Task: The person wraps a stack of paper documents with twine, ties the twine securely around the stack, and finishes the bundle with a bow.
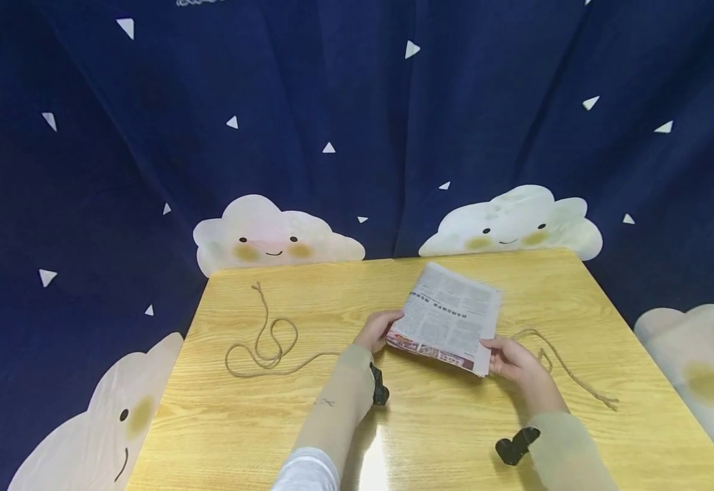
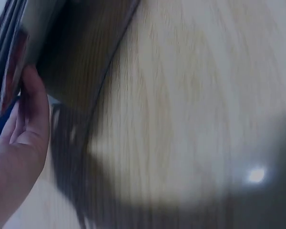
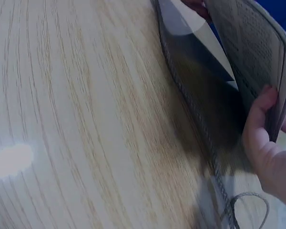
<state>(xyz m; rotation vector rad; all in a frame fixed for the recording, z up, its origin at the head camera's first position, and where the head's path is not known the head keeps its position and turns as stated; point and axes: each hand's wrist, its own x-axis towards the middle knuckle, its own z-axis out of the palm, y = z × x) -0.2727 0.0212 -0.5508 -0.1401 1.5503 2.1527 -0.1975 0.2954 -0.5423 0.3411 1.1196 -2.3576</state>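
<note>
A folded stack of newspaper (image 1: 449, 310) is held tilted above the wooden table, printed side up, with a coloured strip along its near edge. The left hand (image 1: 381, 329) grips its left edge. At the near right corner the right hand (image 1: 514, 361) pinches it. In the right wrist view the right thumb and fingers (image 3: 266, 102) take the layered paper (image 3: 257, 47) from both sides. Beneath the paper, a thin twine (image 3: 193, 107) runs across the table, apart from the stack. The left wrist view shows the left hand (image 2: 31, 114) at the paper's edge.
To the left, the twine (image 1: 260, 365) lies in loose loops on the table (image 1: 240, 423). Its other end (image 1: 584, 384) trails toward the table's right side. A dark blue curtain (image 1: 357, 82) with white triangles and cloud shapes hangs behind the table and down its sides.
</note>
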